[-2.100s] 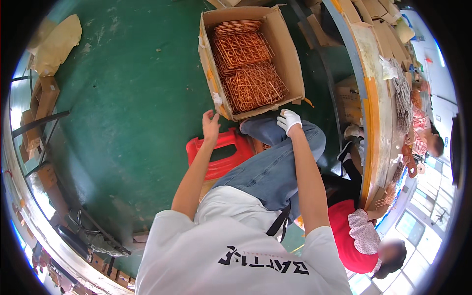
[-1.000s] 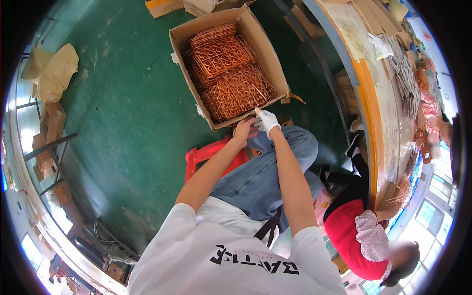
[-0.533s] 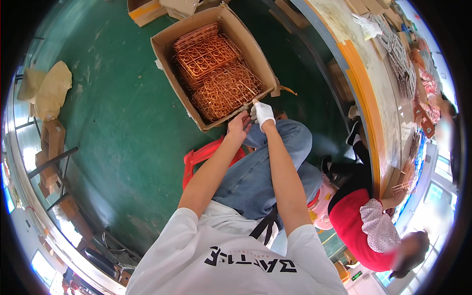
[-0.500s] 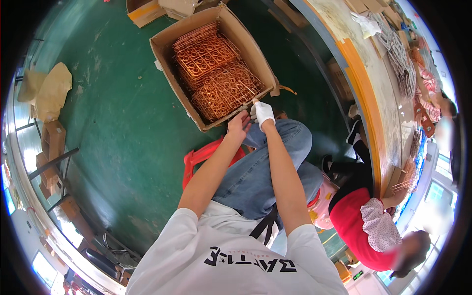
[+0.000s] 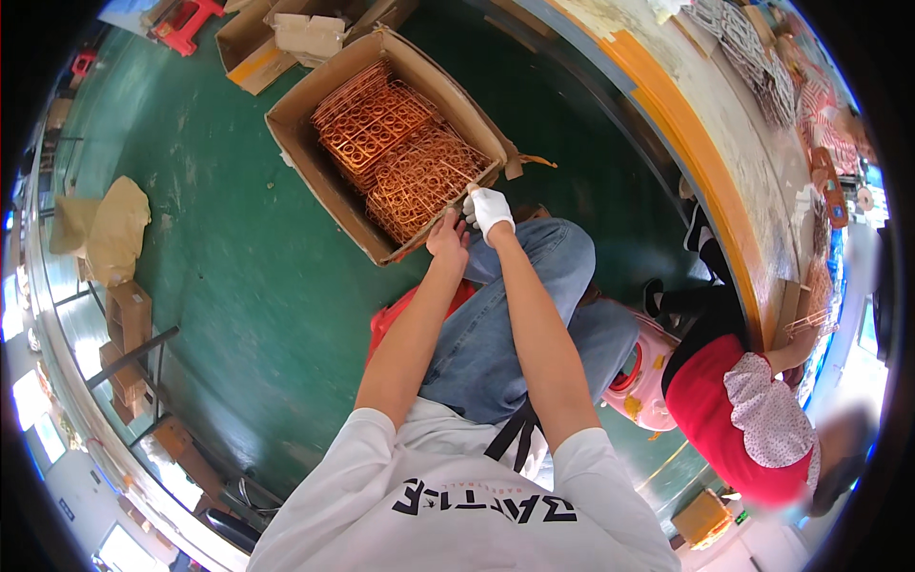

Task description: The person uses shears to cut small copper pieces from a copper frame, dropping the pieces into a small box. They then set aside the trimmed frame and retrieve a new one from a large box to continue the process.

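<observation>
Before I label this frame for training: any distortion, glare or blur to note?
Head view: strong fisheye, the workbench edge bows and black corners ring the picture; bright windows wash out the lower left; both hands at the cardboard box look sharp; the rim is soft.

floor: green painted concrete floor point(image 5: 238, 276) | seat: red plastic stool point(image 5: 405, 315) under sitter | right: long yellow-edged workbench point(image 5: 705, 162); seated person in red top point(image 5: 724, 419) | left: stacked brown cartons point(image 5: 129, 324)

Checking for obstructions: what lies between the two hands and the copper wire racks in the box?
Only the cardboard box's near wall; left hand and gloved right hand reach the copper racks, head view.
</observation>
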A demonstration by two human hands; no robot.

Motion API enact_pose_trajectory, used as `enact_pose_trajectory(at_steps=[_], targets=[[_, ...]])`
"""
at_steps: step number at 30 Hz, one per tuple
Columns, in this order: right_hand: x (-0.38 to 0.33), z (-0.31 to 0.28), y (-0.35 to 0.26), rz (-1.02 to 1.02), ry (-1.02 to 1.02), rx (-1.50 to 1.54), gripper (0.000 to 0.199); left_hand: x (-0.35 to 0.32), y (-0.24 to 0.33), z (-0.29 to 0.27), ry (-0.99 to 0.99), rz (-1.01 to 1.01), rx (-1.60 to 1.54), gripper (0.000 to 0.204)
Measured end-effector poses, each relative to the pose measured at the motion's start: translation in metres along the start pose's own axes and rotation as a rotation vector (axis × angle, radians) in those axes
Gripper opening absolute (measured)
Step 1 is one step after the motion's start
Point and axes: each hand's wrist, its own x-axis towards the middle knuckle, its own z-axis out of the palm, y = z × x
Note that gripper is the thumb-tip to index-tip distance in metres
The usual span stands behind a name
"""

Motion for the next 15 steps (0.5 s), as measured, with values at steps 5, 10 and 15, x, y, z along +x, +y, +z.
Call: enact_pose_trajectory(at_steps=[5, 10, 15], targets=[[0.0, -0.002, -0.003, -0.013, 0.03, 0.05, 0.04, 0.011, -0.015, -0.007, -0.083, 0.103, 0.005, 0.031], [0.001, -0.005, -0.004, -0.019, 0.015, 0.037, 0.039, 0.011, -0.024, -0.021, -0.233, 0.215, 0.134, 0.029], [-0.001, -0.004, -0.009, 0.03, 0.019, 0.108, 0.038, 0.016, -0.009, -0.045, -0.387, 0.221, 0.463, 0.031]])
